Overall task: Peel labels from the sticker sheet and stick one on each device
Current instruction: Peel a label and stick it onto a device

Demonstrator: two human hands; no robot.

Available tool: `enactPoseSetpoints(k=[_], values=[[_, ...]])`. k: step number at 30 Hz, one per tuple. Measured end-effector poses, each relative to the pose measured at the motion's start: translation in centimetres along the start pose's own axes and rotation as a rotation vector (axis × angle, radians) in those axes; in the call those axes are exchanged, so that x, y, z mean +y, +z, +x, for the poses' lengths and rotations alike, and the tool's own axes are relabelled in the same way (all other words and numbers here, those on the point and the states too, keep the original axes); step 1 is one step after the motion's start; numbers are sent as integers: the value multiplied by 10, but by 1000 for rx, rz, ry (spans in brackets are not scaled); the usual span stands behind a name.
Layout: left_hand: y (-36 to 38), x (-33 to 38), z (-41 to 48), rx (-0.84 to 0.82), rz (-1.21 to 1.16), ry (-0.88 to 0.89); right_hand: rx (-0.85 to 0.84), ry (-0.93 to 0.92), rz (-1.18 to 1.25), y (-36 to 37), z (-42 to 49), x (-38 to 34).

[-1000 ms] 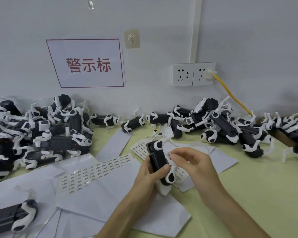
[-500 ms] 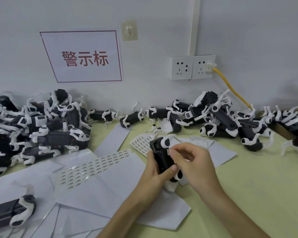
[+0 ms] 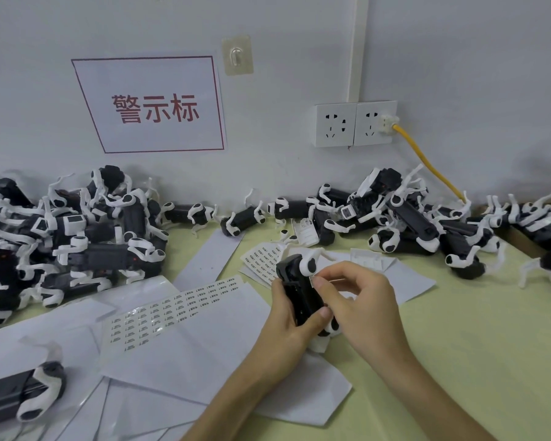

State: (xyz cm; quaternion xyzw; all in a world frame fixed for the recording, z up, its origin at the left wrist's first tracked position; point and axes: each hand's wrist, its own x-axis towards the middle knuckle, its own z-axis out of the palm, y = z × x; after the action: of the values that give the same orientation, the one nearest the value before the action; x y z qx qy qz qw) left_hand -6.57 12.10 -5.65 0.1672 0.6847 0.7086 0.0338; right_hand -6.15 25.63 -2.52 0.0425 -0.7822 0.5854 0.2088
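Fingers [image 3: 276, 297] of the left hand [image 3: 285, 327] curl round the far side of a black device [image 3: 299, 294] with white legs, and the thumb presses across its near face, so the device is gripped upright just above the table [image 3: 465, 351], near the middle of the view. Beside it, the right hand [image 3: 363, 303] has its fingers bent inward, with thumb and forefinger tips pinched together on a small pale label [image 3: 313, 279]. The label is held at the device's upper part, just below a white leg joint; it is too small to tell whether it already touches the casing. A sticker sheet [image 3: 172, 308] with rows of tiny printed labels lies flat to the left of the hands, on overlapping sheets of white paper [image 3: 204, 354]. A second label sheet [image 3: 261, 261] lies just behind the held device. One heap of devices [image 3: 77, 240] is piled against the wall at the left, and a second heap [image 3: 411, 218] spreads along the wall to the right edge. A lone device [image 3: 23, 396] lies at the lower left. On the wall hang a red-bordered sign [image 3: 153, 106], a clear hook [image 3: 237, 55] and a double socket [image 3: 355, 124] with a yellow cable [image 3: 427, 162] plugged in.
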Motion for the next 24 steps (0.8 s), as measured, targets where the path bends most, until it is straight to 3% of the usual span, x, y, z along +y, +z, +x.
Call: enactPoseSetpoints(k=[14,24], values=[[1,-4,1,-8,22,36,50,-6,-20,4,-4,-1],[2,-3,0,5,116,87,-18,177,136,-2,1,0]])
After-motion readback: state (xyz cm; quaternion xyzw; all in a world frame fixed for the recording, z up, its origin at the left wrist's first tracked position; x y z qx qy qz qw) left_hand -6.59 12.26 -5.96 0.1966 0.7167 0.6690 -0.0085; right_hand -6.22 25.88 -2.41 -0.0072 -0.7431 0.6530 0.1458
